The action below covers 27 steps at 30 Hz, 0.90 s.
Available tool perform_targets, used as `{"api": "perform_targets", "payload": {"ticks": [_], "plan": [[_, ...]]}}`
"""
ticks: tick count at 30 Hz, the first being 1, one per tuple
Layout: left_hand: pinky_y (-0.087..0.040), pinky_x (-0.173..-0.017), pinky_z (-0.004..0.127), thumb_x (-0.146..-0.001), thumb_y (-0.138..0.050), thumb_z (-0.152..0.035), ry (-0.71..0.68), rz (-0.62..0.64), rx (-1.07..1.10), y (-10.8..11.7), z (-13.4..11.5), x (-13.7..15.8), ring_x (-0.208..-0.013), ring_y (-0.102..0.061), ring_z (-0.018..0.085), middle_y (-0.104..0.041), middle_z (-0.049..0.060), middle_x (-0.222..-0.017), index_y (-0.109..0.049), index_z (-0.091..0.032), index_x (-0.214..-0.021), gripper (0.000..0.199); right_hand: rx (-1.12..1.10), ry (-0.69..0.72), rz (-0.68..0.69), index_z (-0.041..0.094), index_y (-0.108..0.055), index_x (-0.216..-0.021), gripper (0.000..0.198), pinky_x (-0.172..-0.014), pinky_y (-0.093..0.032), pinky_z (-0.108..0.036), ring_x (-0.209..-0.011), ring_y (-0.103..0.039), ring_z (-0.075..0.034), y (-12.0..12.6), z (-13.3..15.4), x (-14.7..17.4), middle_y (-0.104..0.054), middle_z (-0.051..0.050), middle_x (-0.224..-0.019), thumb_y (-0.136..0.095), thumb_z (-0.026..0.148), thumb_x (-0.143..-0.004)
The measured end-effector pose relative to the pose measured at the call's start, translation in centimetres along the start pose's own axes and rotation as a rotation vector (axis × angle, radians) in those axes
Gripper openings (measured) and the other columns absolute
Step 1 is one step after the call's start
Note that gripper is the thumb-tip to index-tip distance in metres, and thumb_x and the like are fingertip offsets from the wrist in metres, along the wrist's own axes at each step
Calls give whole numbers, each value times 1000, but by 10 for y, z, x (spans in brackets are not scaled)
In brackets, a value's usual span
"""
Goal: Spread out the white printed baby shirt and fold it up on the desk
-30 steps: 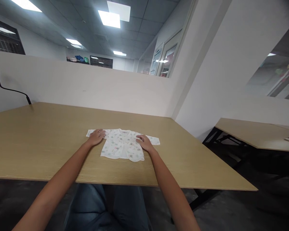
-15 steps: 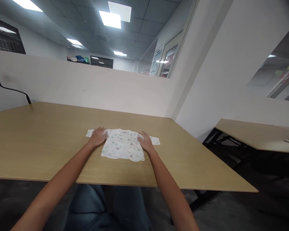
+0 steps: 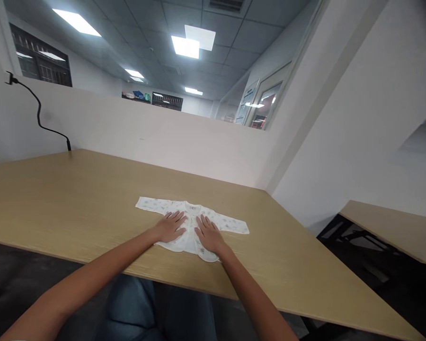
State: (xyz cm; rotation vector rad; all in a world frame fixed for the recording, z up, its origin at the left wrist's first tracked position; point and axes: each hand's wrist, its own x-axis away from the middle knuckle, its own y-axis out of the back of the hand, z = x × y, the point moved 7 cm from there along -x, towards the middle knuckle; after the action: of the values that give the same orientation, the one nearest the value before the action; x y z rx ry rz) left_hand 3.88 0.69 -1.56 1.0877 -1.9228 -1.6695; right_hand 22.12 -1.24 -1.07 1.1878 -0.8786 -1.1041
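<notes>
A small white baby shirt (image 3: 192, 219) with a scattered print lies spread on the wooden table, its long sleeves stretched out to both sides. My left hand (image 3: 171, 227) rests flat on the left front of the shirt, fingers apart. On the right front, my right hand (image 3: 209, 233) lies flat too, its fingers extended toward the collar. Both palms cover part of the shirt's body; the neckline, both sleeves and the bottom hem show around them.
The wooden table (image 3: 102, 189) runs up to a low white wall (image 3: 199, 154) with a window above. A black flexible cable (image 3: 39, 113) rises at the back left. Another table (image 3: 390, 227) stands to the right, apart from mine.
Both hands have moved inward from the sleeves onto the shirt's front. The sleeves now show in full. The view has tilted and shifted left.
</notes>
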Motion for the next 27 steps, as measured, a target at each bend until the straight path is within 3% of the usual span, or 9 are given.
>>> {"api": "perform_targets", "payload": {"ticks": [3, 7, 9, 11, 14, 18, 22, 27], "plan": [[-14, -125, 49, -103, -33, -56, -10, -9, -5, 2, -1, 3, -156, -24, 28, -28, 9, -168, -38, -27, -157, 62, 3, -41, 9, 18, -23, -164, 67, -127, -12, -48, -159, -11, -28, 0, 2, 8, -13, -8, -171, -22, 49, -105], [-30, -116, 49, -101, -43, -50, -22, -172, -17, 28, -9, -13, -139, -47, 30, -57, 11, -148, -61, -26, -137, 47, -20, -1, -85, 20, -28, -163, 65, -125, -18, -49, -158, -14, -32, 14, 12, 4, -14, -10, -171, -35, 43, -103], [-38, -108, 46, -100, -47, -42, 77, -322, 11, 48, -6, -30, -126, -56, 29, -69, 12, -128, -69, -23, -121, 37, -54, 43, -244, 19, -36, -160, 63, -122, -25, -45, -155, -25, -31, 36, 20, -8, -27, -12, -168, -43, 35, -99], [-44, -99, 41, -96, -51, -33, 221, -395, 96, 56, 2, -49, -116, -62, 28, -73, 11, -115, -73, -21, -109, 28, -118, 67, -352, 18, -55, -146, 51, -114, -36, -38, -140, -48, -28, 54, 25, -24, -54, -15, -150, -46, 29, -96], [-47, -89, 35, -89, -56, -26, 337, -342, 220, 42, 10, -72, -104, -66, 25, -75, 11, -105, -74, -20, -99, 21, -234, 16, -282, 20, -73, -113, 31, -91, -46, -32, -102, -66, -23, 57, 22, -50, -74, -10, -107, -49, 26, -94], [-47, -93, 35, -84, -58, -21, 323, -312, 233, 19, 13, -77, -105, -66, 25, -75, 10, -106, -76, -21, -96, 22, -329, -49, -250, 20, -70, -104, 22, -70, -42, -28, -78, -63, -19, 41, 9, -60, -69, -3, -80, -61, 32, -88], [-49, -90, 32, -79, -59, -16, 275, -305, 252, 15, 12, -72, -99, -68, 23, -76, 8, -102, -79, -22, -92, 25, -312, -51, -319, 20, -68, -89, 20, -65, -38, -26, -71, -60, -18, 33, 5, -52, -66, -1, -74, -70, 38, -80], [-50, -84, 29, -79, -62, -19, 277, -297, 308, 22, 13, -69, -91, -68, 21, -77, 7, -100, -81, -20, -93, 24, -323, -71, -335, 19, -75, -80, 22, -70, -43, -28, -75, -65, -20, 37, 9, -48, -73, -6, -79, -75, 40, -75]]}}
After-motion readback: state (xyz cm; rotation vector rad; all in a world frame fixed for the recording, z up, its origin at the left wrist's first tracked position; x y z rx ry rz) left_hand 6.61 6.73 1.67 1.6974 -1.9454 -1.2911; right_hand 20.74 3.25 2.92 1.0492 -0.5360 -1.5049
